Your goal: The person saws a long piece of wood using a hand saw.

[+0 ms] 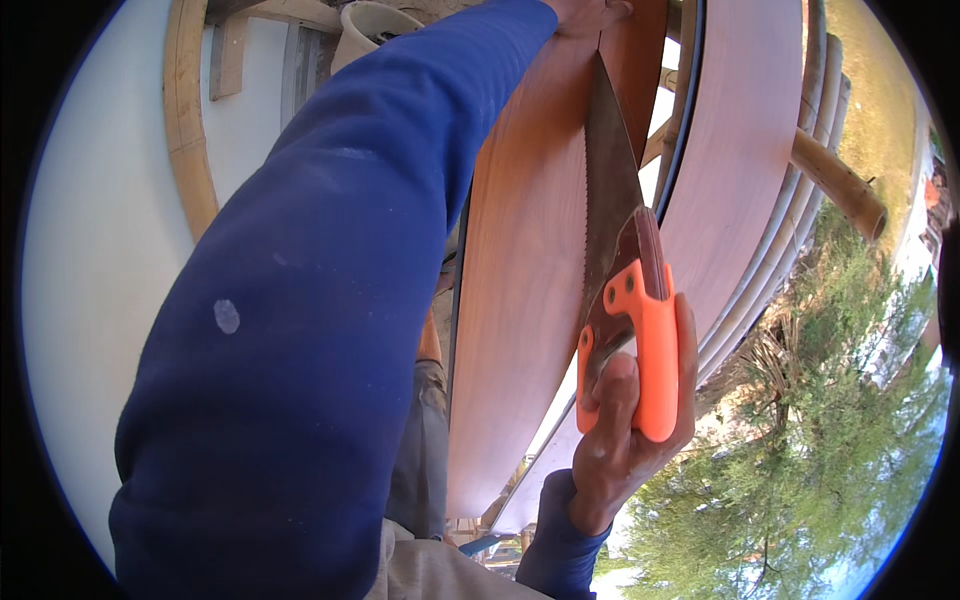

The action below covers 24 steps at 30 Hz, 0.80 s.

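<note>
We are stretching our blue-sleeved left arm (pixel 330 300) across the frame's centre; the left hand (pixel 590 12) is pressing the reddish wooden board (pixel 520 290) at the top edge, grip unclear. Right of centre, our right hand (pixel 625 430) is gripping the handsaw (pixel 615 250) by its orange handle, blade lying against the board.

We see a reddish-brown wooden board (pixel 520 300) that stands on its edge and serves as the surface here. The blade of a hand saw (pixel 608 190) lies against its edge, teeth toward the wood. Behind it a second board (pixel 745 150) of the same colour stands parallel. Both lean on a frame of pale wooden poles (pixel 840 185) at the far side.
</note>
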{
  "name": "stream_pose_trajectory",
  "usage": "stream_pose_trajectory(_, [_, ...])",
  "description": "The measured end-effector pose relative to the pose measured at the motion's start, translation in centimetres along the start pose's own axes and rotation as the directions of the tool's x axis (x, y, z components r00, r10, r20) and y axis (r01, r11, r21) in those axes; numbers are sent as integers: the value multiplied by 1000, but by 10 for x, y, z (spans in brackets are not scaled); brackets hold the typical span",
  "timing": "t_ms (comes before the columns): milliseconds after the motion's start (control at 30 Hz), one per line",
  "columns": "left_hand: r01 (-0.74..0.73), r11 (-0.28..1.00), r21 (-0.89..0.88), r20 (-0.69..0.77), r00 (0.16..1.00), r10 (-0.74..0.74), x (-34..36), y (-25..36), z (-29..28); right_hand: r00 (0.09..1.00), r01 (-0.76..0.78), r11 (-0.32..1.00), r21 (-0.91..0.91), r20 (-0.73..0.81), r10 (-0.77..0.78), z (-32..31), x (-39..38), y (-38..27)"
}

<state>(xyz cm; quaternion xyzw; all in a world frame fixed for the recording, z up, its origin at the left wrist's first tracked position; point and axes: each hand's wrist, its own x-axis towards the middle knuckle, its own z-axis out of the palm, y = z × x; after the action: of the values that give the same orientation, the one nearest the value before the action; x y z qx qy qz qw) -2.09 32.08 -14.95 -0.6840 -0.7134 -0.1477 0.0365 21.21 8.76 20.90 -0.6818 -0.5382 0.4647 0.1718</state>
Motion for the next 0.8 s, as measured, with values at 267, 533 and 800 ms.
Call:
stream_pose_trajectory(267, [3,1000,13,-124,992,-1,1,-23,27,1000,16,997,-71,-2,-16,-15,-40,-2])
stream_pose_trajectory(533, [-39,999,12,206,978,36,14,18,-36,984,173,984,-43,-26,-175,72,95,68])
stream_pose_trajectory(800, [33,995,89,347,936,-62,21,15,-65,994,28,991,131,102,-42,64,144,-8])
